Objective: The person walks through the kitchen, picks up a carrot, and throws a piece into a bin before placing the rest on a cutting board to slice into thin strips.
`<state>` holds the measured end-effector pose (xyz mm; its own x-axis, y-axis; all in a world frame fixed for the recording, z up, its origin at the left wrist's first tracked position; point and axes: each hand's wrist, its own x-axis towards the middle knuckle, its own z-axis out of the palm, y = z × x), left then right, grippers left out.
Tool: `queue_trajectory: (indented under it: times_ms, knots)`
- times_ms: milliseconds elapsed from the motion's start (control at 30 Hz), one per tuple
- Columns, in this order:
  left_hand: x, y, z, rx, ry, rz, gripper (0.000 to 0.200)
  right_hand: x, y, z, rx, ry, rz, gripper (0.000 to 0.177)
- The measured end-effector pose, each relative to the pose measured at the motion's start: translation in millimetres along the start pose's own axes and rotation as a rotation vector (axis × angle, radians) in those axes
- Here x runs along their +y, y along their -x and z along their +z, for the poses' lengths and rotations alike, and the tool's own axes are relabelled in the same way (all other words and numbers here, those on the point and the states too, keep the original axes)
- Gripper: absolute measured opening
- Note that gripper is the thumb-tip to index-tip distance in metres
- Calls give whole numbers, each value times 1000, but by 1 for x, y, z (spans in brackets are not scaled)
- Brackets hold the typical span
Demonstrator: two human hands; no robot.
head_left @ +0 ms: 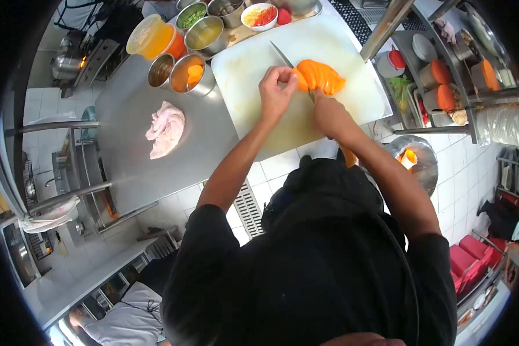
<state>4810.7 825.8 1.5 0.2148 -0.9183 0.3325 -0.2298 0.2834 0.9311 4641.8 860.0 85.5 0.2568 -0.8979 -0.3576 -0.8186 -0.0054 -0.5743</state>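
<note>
My right hand [333, 115] is closed around the handle of a knife [281, 55], whose blade points to the upper left across a white cutting board [242, 75]. Beside the blade lies a fanned pile of orange vegetable slices [323, 76], which look like carrot. The fingers of my left hand [275, 92] are pinched together at an orange slice on the pile's left side. Part of the blade is hidden behind that slice and my fingers.
Left of the board, a piece of raw poultry [166, 130] lies on the steel table [127, 167]. Metal cups, one holding orange slices [195, 74], and a bowl of chopped ingredients [259, 17] line the back. A metal bin [427, 167] stands at right. Another person [132, 314] is at lower left.
</note>
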Motion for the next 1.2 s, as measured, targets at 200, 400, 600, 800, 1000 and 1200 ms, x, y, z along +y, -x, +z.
queue_trajectory:
  times_ms: [200, 400, 600, 800, 1000, 1200]
  knots:
    - [7, -11, 5, 22, 30, -10, 9, -9, 1, -19, -101, -132, 106, 27]
    - [-1, -10, 3, -16, 62, -61, 10, -1, 8, -22, 73, 24, -64, 24]
    - [13, -8, 3, -4, -60, -79, 12, -1, 14, -26, 83, -25, -111, 22]
    - [6, -9, 5, 11, 0, -42, 12, -4, 19, -29, 73, -21, -91, 22]
    - [9, -8, 4, 4, -35, -38, 10, 3, 16, -21, 117, 13, -133, 21]
    - [7, -11, 4, 17, -18, -1, 9, -12, 17, -29, 4, 32, 0, 25]
